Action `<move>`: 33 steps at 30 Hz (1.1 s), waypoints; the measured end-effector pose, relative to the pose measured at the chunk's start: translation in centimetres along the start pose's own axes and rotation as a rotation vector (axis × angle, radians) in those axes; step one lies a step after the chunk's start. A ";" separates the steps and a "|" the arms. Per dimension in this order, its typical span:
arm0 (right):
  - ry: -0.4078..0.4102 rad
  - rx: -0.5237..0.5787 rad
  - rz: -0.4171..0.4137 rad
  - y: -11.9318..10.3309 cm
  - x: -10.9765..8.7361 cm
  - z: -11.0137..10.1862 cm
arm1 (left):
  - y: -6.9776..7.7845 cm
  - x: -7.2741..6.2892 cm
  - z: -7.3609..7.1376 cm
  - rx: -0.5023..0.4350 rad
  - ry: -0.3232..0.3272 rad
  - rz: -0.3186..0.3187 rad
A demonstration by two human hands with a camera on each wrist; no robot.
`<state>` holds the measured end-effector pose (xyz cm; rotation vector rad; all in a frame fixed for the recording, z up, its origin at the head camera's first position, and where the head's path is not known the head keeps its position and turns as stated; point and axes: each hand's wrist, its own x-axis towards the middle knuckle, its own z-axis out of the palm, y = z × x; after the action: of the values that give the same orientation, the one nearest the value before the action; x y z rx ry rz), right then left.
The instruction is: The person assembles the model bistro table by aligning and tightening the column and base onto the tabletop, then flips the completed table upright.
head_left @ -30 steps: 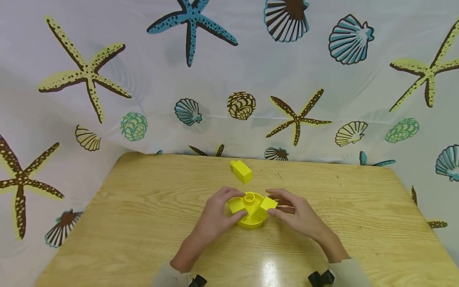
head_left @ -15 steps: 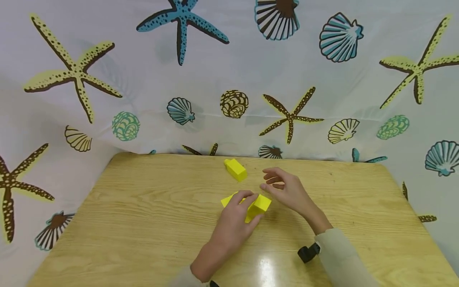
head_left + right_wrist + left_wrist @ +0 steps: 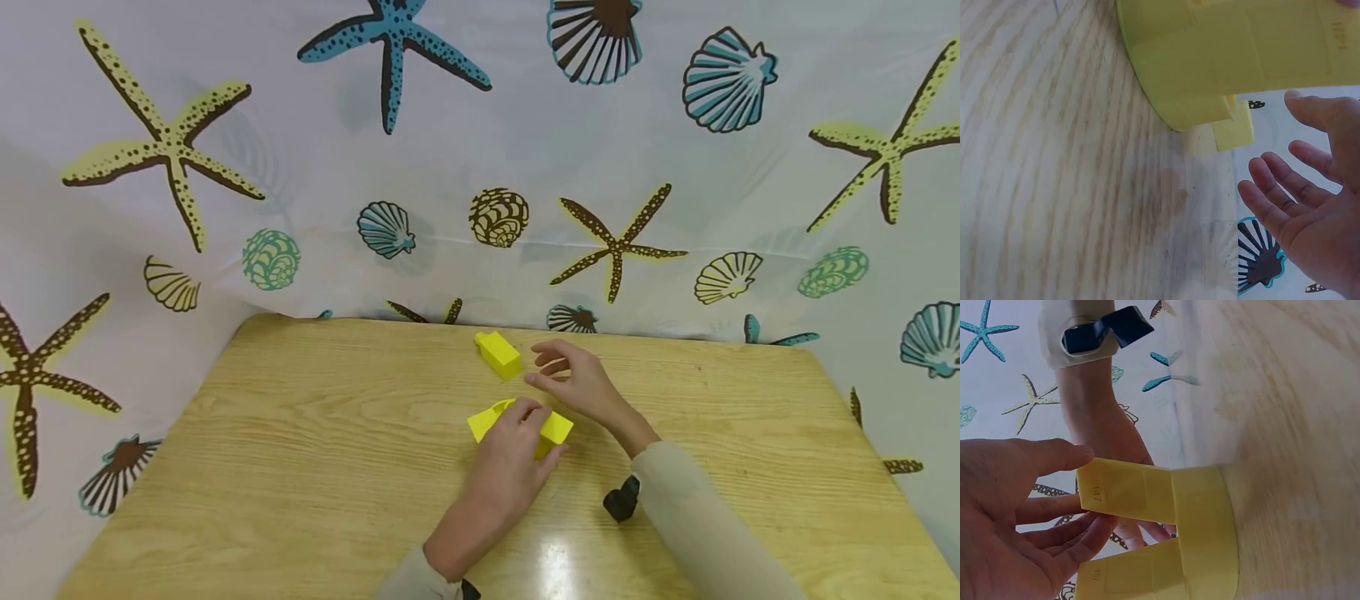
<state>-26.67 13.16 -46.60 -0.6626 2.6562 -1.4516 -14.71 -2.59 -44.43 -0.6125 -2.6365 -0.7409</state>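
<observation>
A round yellow base (image 3: 1210, 531) stands on the table with yellow blocks rising from it. My left hand (image 3: 502, 471) pinches the right-hand block (image 3: 557, 427), thumb on one side and fingers on the other, as the left wrist view shows. A second block (image 3: 1129, 575) stands beside it in the base. Behind the base, a loose yellow block (image 3: 500, 356) with a round peg at one end lies on the table. Just right of that loose block is my right hand (image 3: 579, 385), fingers loosely bent with nothing between them. My left hand hides much of the base in the head view.
The wooden table (image 3: 315, 467) extends to both sides. A white cloth (image 3: 450, 158) printed with starfish and shells hangs behind its far edge. A black wrist camera (image 3: 621, 500) sits on the right sleeve.
My right hand has left the block in the base and moved back toward the loose block. My left hand has shifted right from the left block to the right one.
</observation>
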 end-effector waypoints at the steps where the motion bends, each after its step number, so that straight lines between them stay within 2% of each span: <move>1: -0.001 -0.001 0.003 0.0 0.2 0.2 | -0.1 -0.1 -0.2 -0.010 -0.009 0.000; 5: 0.003 -0.002 0.024 0.1 1.2 1.1 | -0.9 -0.5 -1.5 -0.094 -0.110 -0.019; 9: 0.013 -0.019 0.062 0.1 2.0 2.0 | -2.3 -1.0 -3.0 -0.210 -0.229 -0.046; 12: 0.036 -0.038 0.093 0.3 2.5 2.7 | -3.6 -1.4 -3.9 -0.312 -0.282 -0.047; 17: 0.091 -0.072 0.117 0.7 3.2 3.5 | -5.6 -2.2 -4.8 -0.498 -0.331 -0.039; 24: 0.122 -0.128 0.117 0.6 4.0 4.7 | -8.2 -3.0 -5.8 -0.728 -0.404 -0.132; 29: 0.146 -0.157 0.103 0.7 4.2 5.2 | -9.4 -3.2 -6.4 -0.800 -0.440 -0.146; 33: 0.159 -0.138 0.113 0.6 3.9 5.3 | -9.9 -3.3 -6.6 -0.827 -0.432 -0.136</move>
<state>-29.16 7.78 -49.41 -0.4127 2.8820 -1.3550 -15.39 -14.90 -44.59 -0.8743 -2.6767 -1.9693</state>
